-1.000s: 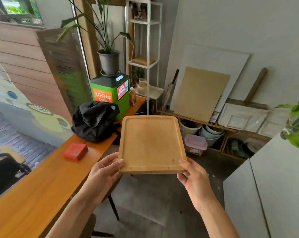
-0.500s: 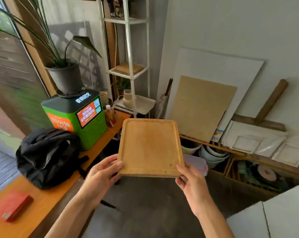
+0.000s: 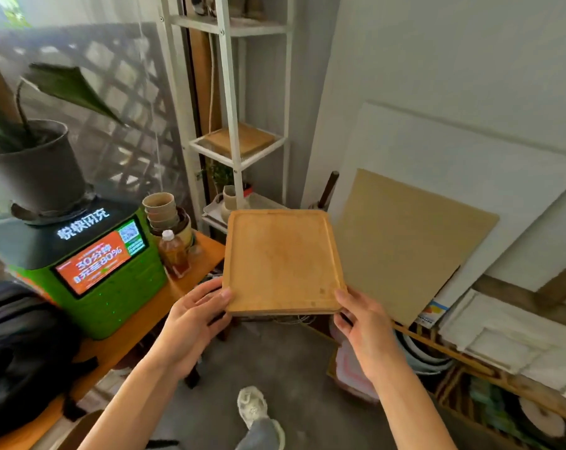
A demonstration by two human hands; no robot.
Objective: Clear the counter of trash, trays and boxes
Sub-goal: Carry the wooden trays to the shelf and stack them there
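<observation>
I carry a wooden tray (image 3: 281,259) flat in front of me, in mid-air over the grey floor. My left hand (image 3: 194,315) grips its near left corner, thumb on top. My right hand (image 3: 361,323) grips the near right corner the same way. The orange wooden counter (image 3: 207,254) runs along my left, its far end just left of the tray. A white shelf rack (image 3: 234,147) stands straight ahead behind the tray; another wooden tray (image 3: 242,139) lies on its middle shelf.
On the counter stand a green charging kiosk (image 3: 96,271) with a potted plant (image 3: 31,170) on top, a black backpack (image 3: 21,352), a tea bottle (image 3: 174,254) and stacked cups (image 3: 161,209). Boards (image 3: 408,238) lean on the right wall above low racks with bowls.
I have walked forward along the counter with the tray in both hands. The shelf rack and kiosk are much closer; the red box on the counter has passed out of view.
</observation>
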